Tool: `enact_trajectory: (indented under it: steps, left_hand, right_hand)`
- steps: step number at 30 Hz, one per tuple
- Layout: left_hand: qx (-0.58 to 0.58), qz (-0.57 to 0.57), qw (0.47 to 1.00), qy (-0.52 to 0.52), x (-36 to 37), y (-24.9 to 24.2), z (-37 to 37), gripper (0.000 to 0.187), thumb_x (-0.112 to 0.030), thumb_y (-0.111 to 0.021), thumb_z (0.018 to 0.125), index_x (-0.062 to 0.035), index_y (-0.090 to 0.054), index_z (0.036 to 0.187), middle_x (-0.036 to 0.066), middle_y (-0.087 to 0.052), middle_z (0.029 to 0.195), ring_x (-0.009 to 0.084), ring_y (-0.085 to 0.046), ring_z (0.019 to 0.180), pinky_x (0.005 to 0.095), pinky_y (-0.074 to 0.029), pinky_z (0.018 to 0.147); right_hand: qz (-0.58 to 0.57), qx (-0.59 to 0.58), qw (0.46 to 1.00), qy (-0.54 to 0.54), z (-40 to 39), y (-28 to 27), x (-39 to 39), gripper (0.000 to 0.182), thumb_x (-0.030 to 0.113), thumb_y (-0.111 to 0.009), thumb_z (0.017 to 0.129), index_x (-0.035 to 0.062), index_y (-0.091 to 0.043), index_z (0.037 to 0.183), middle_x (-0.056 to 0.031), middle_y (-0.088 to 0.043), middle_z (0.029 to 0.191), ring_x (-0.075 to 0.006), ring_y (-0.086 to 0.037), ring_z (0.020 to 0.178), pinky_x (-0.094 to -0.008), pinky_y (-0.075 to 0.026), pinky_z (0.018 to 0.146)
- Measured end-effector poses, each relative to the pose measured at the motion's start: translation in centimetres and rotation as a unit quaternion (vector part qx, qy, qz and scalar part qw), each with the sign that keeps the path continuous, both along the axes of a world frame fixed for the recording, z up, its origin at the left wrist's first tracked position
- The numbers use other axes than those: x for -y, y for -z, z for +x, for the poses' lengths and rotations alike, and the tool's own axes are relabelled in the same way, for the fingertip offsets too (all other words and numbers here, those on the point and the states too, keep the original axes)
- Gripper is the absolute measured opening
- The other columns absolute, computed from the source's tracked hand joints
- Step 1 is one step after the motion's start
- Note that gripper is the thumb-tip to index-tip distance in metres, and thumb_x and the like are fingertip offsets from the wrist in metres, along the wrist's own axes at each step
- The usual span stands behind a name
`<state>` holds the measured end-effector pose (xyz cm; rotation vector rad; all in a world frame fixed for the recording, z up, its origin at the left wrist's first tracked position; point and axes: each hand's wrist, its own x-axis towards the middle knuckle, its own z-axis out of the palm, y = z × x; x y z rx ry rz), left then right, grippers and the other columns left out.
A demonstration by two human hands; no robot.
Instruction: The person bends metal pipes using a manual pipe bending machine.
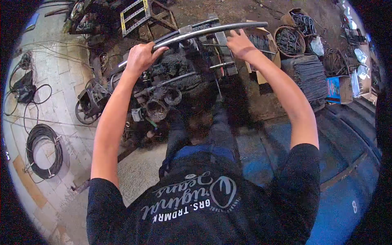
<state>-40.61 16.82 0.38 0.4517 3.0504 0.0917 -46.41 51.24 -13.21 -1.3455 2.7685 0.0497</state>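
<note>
A long grey metal bar (212,30) runs across the machine in front of me and looks bowed in this wide view. My left hand (141,58) is closed over it near its left part, thumb pointing right. Just below the bar's right part is my right hand (240,42), with fingers apart and fingertips close to its lower edge; whether they touch cannot be made out. Beneath both hands stands a dark, greasy machine (173,67) covered in black shavings, with a shiny rod (222,65) on its right side.
To the right are a cardboard box (274,53) of metal pieces, a round basket (289,41) of rods and a stack of dark rods (310,77). A wire coil (44,151) lies on the left floor. A metal step frame (134,18) stands behind the machine.
</note>
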Motion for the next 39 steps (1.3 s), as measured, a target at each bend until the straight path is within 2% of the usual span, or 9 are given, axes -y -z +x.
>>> enact_trajectory:
  steps: [12,16,19,22,24,25,31,33,39]
  left_hand:
    - [0.001,0.009,1.0,-0.008,0.0,-0.3,0.5,0.059,-0.058,-0.054,0.085,-0.0004,-0.062,0.076,0.021,-0.061,0.063,0.0384,-0.062,0.063,0.0457,-0.049,0.058]
    - [0.028,0.04,0.998,-0.03,0.4,-1.5,2.0,0.053,-0.051,-0.057,0.086,0.0,-0.058,0.097,0.02,-0.063,0.086,0.0363,-0.061,0.084,0.0434,-0.049,0.073]
    - [-0.065,0.054,0.996,-0.011,1.5,-2.1,3.7,0.052,-0.045,-0.061,0.085,-0.0039,-0.054,0.116,0.017,-0.059,0.108,0.0342,-0.056,0.102,0.042,-0.044,0.088]
    - [-0.112,0.04,0.992,-0.037,3.4,-2.6,5.8,0.056,-0.036,-0.063,0.085,-0.0054,-0.047,0.13,0.015,-0.055,0.117,0.0331,-0.051,0.108,0.0411,-0.039,0.096]
    - [-0.115,0.042,0.991,-0.049,4.2,-2.6,7.3,0.057,-0.031,-0.064,0.085,-0.007,-0.045,0.133,0.015,-0.053,0.122,0.0338,-0.049,0.113,0.0412,-0.038,0.099]
    - [-0.105,0.048,0.991,-0.06,4.7,-2.4,8.0,0.056,-0.028,-0.064,0.085,-0.0071,-0.045,0.134,0.016,-0.052,0.123,0.0335,-0.049,0.115,0.0415,-0.037,0.1]
    - [-0.102,0.095,0.984,-0.108,6.7,-2.6,9.5,0.054,-0.014,-0.064,0.085,-0.0055,-0.044,0.134,0.018,-0.049,0.131,0.0343,-0.045,0.122,0.0405,-0.036,0.102]
    - [-0.11,0.11,0.979,-0.129,7.3,-2.9,10.0,0.055,-0.015,-0.064,0.085,-0.0053,-0.044,0.135,0.018,-0.048,0.131,0.0342,-0.045,0.122,0.0403,-0.036,0.103]
    - [-0.129,0.098,0.958,-0.236,10.1,-3.1,14.8,0.054,-0.018,-0.06,0.089,-0.0029,-0.04,0.137,0.021,-0.046,0.132,0.0362,-0.043,0.123,0.0408,-0.036,0.102]
  right_hand:
    - [-0.087,0.036,0.994,-0.049,-2.0,2.2,5.0,0.011,0.011,-0.058,0.076,0.0061,-0.068,0.078,-0.0116,-0.065,0.083,-0.0303,-0.066,0.083,-0.0425,-0.053,0.071]
    - [-0.118,-0.047,0.991,-0.033,-0.8,1.8,8.5,0.012,0.012,-0.059,0.074,0.0065,-0.068,0.077,-0.0118,-0.065,0.079,-0.0312,-0.065,0.082,-0.0458,-0.051,0.078]
    - [-0.142,-0.06,0.985,-0.076,-0.8,2.5,8.7,0.012,0.012,-0.057,0.075,0.0062,-0.068,0.078,-0.0116,-0.064,0.077,-0.0316,-0.065,0.08,-0.0487,-0.048,0.079]
    - [-0.155,-0.023,0.987,0.037,-0.3,3.7,8.2,0.017,0.013,-0.06,0.074,0.0083,-0.067,0.089,-0.01,-0.065,0.084,-0.0304,-0.064,0.085,-0.0515,-0.044,0.085]
    - [-0.237,-0.021,0.968,0.083,1.2,1.6,7.7,0.03,0.015,-0.065,0.072,0.0117,-0.064,0.102,-0.0081,-0.064,0.093,-0.0287,-0.061,0.094,-0.0525,-0.04,0.089]
    - [-0.197,0.019,0.973,0.121,1.5,0.7,7.3,0.04,0.018,-0.068,0.07,0.0143,-0.061,0.11,-0.0067,-0.062,0.1,-0.0271,-0.059,0.1,-0.0538,-0.037,0.09]
    - [-0.175,-0.013,0.976,0.131,-0.5,0.9,3.6,0.034,0.01,-0.063,0.07,0.0128,-0.064,0.103,-0.0105,-0.063,0.098,-0.0319,-0.055,0.1,-0.0515,-0.039,0.085]
    - [-0.19,-0.034,0.977,0.089,-1.0,1.2,3.4,0.026,0.004,-0.061,0.066,0.0107,-0.068,0.091,-0.0111,-0.062,0.096,-0.0331,-0.052,0.099,-0.0482,-0.042,0.081]
    - [-0.169,-0.011,0.985,0.033,-1.2,0.5,5.3,0.02,0.005,-0.059,0.068,0.0094,-0.068,0.086,-0.0115,-0.061,0.095,-0.034,-0.051,0.099,-0.0515,-0.04,0.085]
